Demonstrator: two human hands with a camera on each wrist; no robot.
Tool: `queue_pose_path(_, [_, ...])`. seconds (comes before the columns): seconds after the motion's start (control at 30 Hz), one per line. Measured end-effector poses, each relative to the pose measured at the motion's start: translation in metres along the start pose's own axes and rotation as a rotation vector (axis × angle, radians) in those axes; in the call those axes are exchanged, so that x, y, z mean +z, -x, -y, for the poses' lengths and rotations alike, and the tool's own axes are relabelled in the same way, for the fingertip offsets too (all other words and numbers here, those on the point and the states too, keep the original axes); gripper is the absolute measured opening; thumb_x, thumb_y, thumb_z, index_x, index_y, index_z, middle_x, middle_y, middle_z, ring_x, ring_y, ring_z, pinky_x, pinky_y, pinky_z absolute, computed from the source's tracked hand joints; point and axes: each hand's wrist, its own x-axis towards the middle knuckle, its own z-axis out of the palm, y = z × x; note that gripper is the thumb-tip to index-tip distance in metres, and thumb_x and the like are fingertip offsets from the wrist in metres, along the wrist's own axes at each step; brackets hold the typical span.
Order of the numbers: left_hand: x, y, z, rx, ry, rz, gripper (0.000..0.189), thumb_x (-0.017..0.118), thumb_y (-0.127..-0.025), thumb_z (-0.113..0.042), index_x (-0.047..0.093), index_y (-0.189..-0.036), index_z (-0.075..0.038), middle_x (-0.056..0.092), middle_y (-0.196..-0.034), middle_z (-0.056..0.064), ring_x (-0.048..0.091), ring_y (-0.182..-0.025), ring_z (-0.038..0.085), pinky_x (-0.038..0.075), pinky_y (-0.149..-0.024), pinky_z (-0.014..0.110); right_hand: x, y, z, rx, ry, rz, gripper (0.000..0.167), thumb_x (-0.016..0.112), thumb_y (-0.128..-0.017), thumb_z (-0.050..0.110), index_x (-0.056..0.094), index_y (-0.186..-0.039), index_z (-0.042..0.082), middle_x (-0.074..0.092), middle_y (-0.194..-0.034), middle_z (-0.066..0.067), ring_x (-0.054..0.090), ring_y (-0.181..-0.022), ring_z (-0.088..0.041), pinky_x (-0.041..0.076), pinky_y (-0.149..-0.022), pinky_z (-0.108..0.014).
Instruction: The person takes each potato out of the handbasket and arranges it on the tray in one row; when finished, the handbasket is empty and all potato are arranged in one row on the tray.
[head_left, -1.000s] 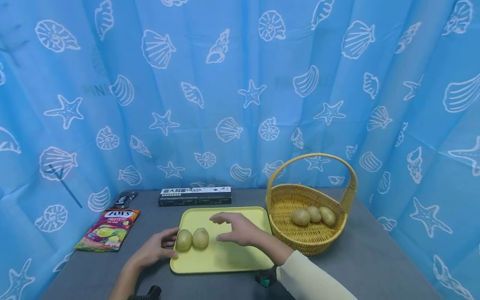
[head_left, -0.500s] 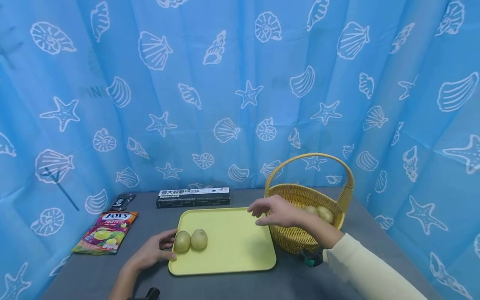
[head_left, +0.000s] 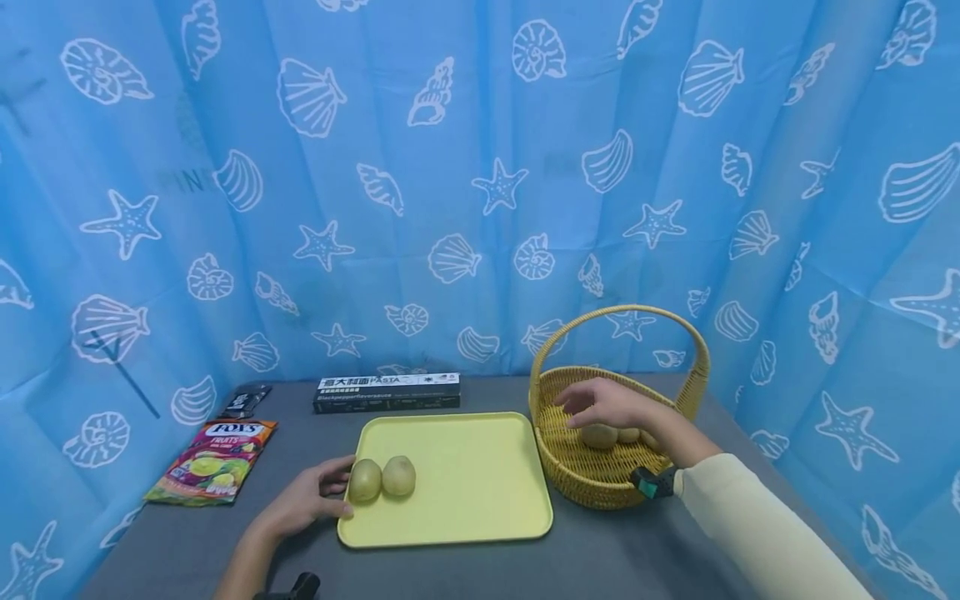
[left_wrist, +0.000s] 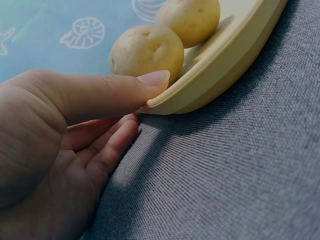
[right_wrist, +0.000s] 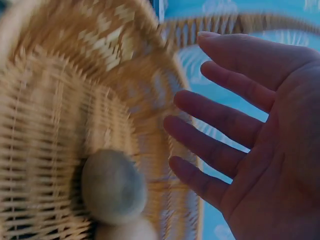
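Noted a blue curtain (head_left: pixel 495 292), printed with white shells and starfish, hung behind a grey, cloth-covered table (head_left: pixel 405 575). Found a pasta box (head_left: pixel 386 393), a candy bag (head_left: pixel 213 462) and a small dark packet (head_left: pixel 247 402) along the back and left, apparently set aside from the work. Recorded a yellow tray (head_left: pixel 472 475) lying flat near the middle, bearing two potatoes (head_left: pixel 365 481) close together at the left end. Located further potatoes (head_left: pixel 599 436) inside a wicker basket (head_left: pixel 600 495), just beside the tray's right end; could not count these with certainty, owing to partial cover by the right forearm (head_left: pixel 678 437). Took the close placement of tray and basket as a convenience, allowing easy reach over both. Observed the left hand (head_left: pixel 303 500) at the tray's left edge, thumb (left_wrist: pixel 120 92) over the rim, fingers (left_wrist: pixel 120 142) curled just below. Judged this a steadying hold against sliding; could not tell its firmness. Found the right hand (head_left: pixel 611 404) well apart from the left, over the basket's interior, fingers loosely extended and spread, holding nothing. Left undetermined the exact height above the wicker.
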Motion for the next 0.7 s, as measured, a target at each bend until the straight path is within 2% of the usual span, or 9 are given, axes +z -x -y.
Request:
queue_pose_path(0.2, [0.000, 0.000, 0.000, 0.009, 0.004, 0.002, 0.084, 0.079, -0.081, -0.017, 0.032, -0.147, 0.008, 0.044, -0.139, 0.031, 0.052, -0.120, 0.041, 0.045, -0.098, 0.051, 0.003, -0.001, -0.028, 0.122, -0.002, 0.018, 0.045, 0.072, -0.089, 0.017, 0.059, -0.127, -0.004, 0.059, -0.126, -0.024, 0.054, -0.116, -0.043, 0.047, -0.094, -0.053])
queue_pose_path(0.33, [0.000, 0.001, -0.001, 0.002, -0.005, -0.003, 0.084, 0.079, -0.081, -0.018, 0.033, -0.147, 0.007, 0.045, -0.139, 0.030, 0.052, -0.120, 0.041, 0.045, -0.098, 0.051, 0.005, -0.002, -0.038, 0.214, 0.011, 0.042, 0.044, 0.069, -0.087, 0.006, 0.058, -0.129, -0.002, 0.055, -0.128, -0.027, 0.048, -0.121, -0.047, 0.044, -0.096, -0.057])
queue_pose_path(0.43, [0.000, 0.001, -0.002, -0.002, -0.014, -0.008, 0.084, 0.079, -0.081, -0.018, 0.033, -0.147, 0.007, 0.047, -0.137, 0.030, 0.052, -0.119, 0.040, 0.045, -0.098, 0.051, 0.007, -0.004, -0.043, 0.284, 0.038, 0.056, 0.047, 0.066, -0.084, -0.002, 0.059, -0.130, 0.000, 0.055, -0.127, -0.026, 0.049, -0.118, -0.045, 0.046, -0.092, -0.053])
queue_pose_path(0.57, [0.001, 0.001, -0.003, 0.000, -0.018, -0.009, 0.084, 0.079, -0.081, -0.018, 0.034, -0.146, 0.007, 0.047, -0.137, 0.030, 0.053, -0.118, 0.041, 0.045, -0.098, 0.051, 0.010, -0.009, -0.047, 0.348, 0.103, 0.055, 0.051, 0.069, -0.078, -0.004, 0.061, -0.128, 0.004, 0.057, -0.124, -0.021, 0.054, -0.107, -0.034, 0.050, -0.081, -0.043])
queue_pose_path(0.7, [0.000, 0.001, -0.004, -0.004, -0.023, -0.009, 0.084, 0.080, -0.080, -0.019, 0.034, -0.146, 0.007, 0.048, -0.136, 0.030, 0.053, -0.118, 0.041, 0.045, -0.098, 0.052, 0.010, -0.011, -0.047, 0.351, 0.157, 0.048, 0.050, 0.072, -0.076, -0.004, 0.064, -0.125, 0.005, 0.058, -0.122, -0.020, 0.054, -0.099, -0.029, 0.050, -0.074, -0.040])
